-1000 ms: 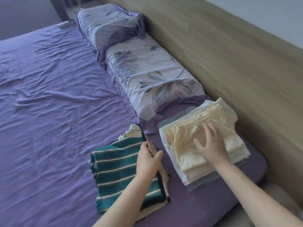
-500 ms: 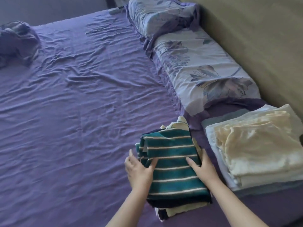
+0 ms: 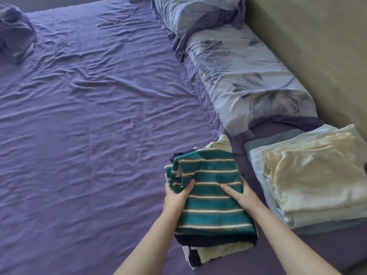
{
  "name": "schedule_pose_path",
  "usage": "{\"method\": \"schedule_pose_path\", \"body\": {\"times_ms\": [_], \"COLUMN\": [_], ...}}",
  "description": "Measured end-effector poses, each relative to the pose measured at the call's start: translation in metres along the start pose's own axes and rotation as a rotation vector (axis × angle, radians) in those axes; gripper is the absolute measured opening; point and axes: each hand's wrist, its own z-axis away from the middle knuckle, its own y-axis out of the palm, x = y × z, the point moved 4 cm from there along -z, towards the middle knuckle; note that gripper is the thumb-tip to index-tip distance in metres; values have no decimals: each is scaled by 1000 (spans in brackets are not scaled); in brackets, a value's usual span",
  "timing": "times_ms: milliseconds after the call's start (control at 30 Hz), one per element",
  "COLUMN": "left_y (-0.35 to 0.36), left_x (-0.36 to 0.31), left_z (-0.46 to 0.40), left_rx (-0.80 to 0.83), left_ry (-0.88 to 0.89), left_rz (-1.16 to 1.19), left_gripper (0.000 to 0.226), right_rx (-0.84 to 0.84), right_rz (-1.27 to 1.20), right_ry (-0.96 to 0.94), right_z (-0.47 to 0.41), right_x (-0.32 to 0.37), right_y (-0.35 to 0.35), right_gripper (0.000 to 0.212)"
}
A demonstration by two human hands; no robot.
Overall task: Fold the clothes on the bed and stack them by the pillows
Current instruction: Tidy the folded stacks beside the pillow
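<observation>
Head view, one frame.

Striped top (image 3: pixel 210 197): teal w/ white and tan stripes, folded, sits on top of a small stack. Under it a dark navy layer (image 3: pixel 216 240), then a pale cream piece (image 3: pixel 222 253) poking out at the near edge and again at the far end. Stack lies on the purple sheet (image 3: pixel 95 126), near side of the bed, just left of the second pile.

Cream pile (image 3: pixel 309 179): folded cream and white items, w/ a light blue layer at the bottom; sits at the right, near the headboard (image 3: pixel 317 46), just past the end of the near pillow.

Near pillow (image 3: pixel 250 78): pale blue, floral print, along the headboard. Far pillow (image 3: pixel 196 12): same print, beyond it, partly cut off at the top edge. Crumpled bundle (image 3: pixel 14 34): purple-grey cloth, far left corner, well apart from the stacks. Sheet wrinkled all over.

Left hand (image 3: pixel 176 193): grips the stack's left edge, thumb on top of the striped top, fingers hidden under the fabric. Right hand (image 3: pixel 240 193): grips the right edge, thumb laid across the stripes, fingers down the side, out of sight. Both forearms come in from the bottom edge.
</observation>
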Motion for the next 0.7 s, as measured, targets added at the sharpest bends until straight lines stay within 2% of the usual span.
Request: {"method": "schedule_pose_path", "body": {"times_ms": [67, 133, 267, 433, 533, 700], "left_y": [0, 0, -1, -4, 9, 63], "left_x": [0, -1, -14, -51, -85, -139], "left_z": [-1, 1, 14, 37, 55, 91], "left_rx": [49, 80, 113, 124, 145, 220], "left_ry": [-44, -74, -64, -32, 24, 89], "left_rz": [73, 131, 182, 192, 193, 204], "left_gripper": [92, 88, 80, 79, 79, 84], "right_rx": [1, -2, 9, 22, 28, -34], "right_rz": [-56, -96, -174, -233, -229, -217], "right_ry": [-4, -22, -36, -59, -103, -156], "right_z": [2, 5, 15, 32, 47, 79], "right_x": [4, 10, 24, 58, 93, 143], "right_y": [-1, -1, -1, -8, -31, -104], "right_gripper": [85, 78, 58, 53, 45, 50]}}
